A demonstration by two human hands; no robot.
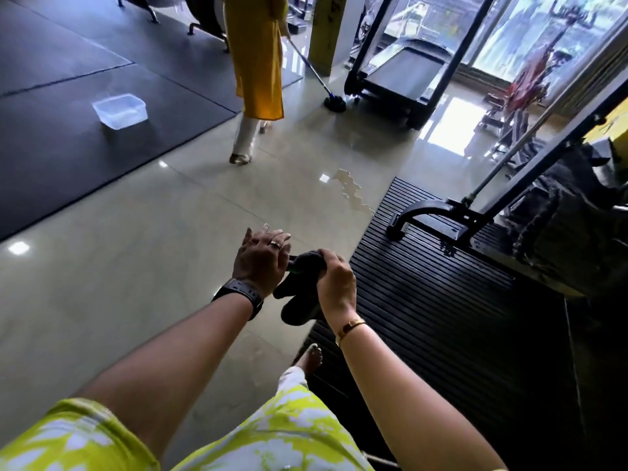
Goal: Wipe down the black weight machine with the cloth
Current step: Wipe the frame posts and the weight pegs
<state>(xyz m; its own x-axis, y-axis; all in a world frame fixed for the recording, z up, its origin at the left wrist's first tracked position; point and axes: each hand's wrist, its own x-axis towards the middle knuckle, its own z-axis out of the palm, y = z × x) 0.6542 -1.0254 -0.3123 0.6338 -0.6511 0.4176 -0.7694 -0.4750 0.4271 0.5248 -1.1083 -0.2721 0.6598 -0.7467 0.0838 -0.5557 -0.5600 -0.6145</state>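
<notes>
The right hand (334, 283) is curled around a dark, bunched cloth (300, 294) and grips it from above. The lower end of the cloth hangs below the fist. A gold bracelet (351, 326) sits on the right wrist.

The left hand (261, 260) is just beside the upper end of the cloth, fingers straight and loosely together, back of the hand up. Its thumb is hidden, so contact with the cloth cannot be confirmed. It carries a ring (276, 244) and a black wristwatch (243, 295).

Both hands are held in mid-air over the glossy tiled floor (136, 266), near the edge of a ribbed black mat (424, 300). The cloth is well apart from the black weight machine (438, 215), which stands on that mat to the right. The curved base foot and slanted frame bars of the machine are visible.

A small puddle (351, 190) lies on the tiles near the far corner of the mat. A clear plastic tub (120, 110) rests on a dark floor mat (68, 130) at far left. Ahead, a second person in a yellow garment (258, 56) stands with a mop (334, 104) beside a treadmill (401, 73).
</notes>
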